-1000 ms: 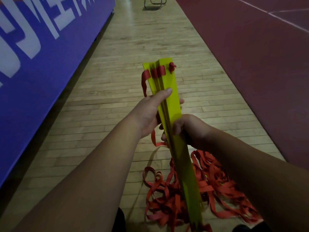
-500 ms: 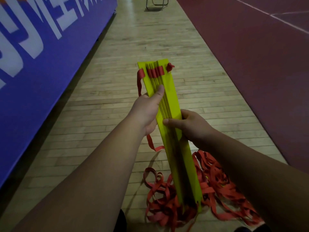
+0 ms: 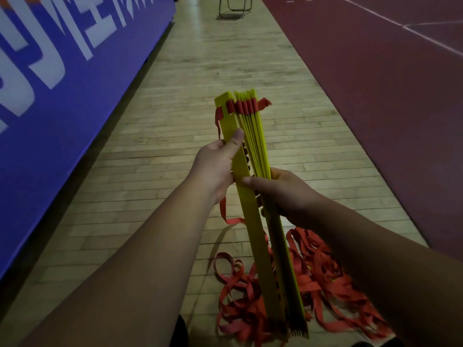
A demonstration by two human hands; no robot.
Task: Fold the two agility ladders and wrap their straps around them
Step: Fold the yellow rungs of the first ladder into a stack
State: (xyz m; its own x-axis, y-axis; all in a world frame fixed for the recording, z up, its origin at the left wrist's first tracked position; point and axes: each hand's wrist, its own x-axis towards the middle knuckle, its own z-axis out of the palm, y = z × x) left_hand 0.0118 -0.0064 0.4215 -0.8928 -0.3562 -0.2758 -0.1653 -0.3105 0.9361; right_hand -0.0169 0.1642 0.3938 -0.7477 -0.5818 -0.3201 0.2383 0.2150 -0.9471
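A stack of flat yellow ladder rungs (image 3: pixel 253 136) stands on end in front of me, tied near the top by short red strap loops (image 3: pixel 244 106). My left hand (image 3: pixel 215 166) grips the outermost left rung, thumb on its face, and holds it a little apart from the rest. My right hand (image 3: pixel 280 194) grips the main bundle lower down, thumb across the front. Loose red straps (image 3: pixel 315 279) lie tangled on the floor below the stack. One red strap end (image 3: pixel 225 216) hangs under my left hand.
A blue padded wall with white lettering (image 3: pixel 62 83) runs along the left. The wooden floor strip (image 3: pixel 205 71) stretches ahead, with a dark red court (image 3: pixel 388 96) to the right. Metal chair legs (image 3: pixel 234 7) stand at the far end.
The rung stack has tilted and fanned wider at the top. My left hand has separated the outer left rung from the bundle, and my right hand has slid slightly lower.
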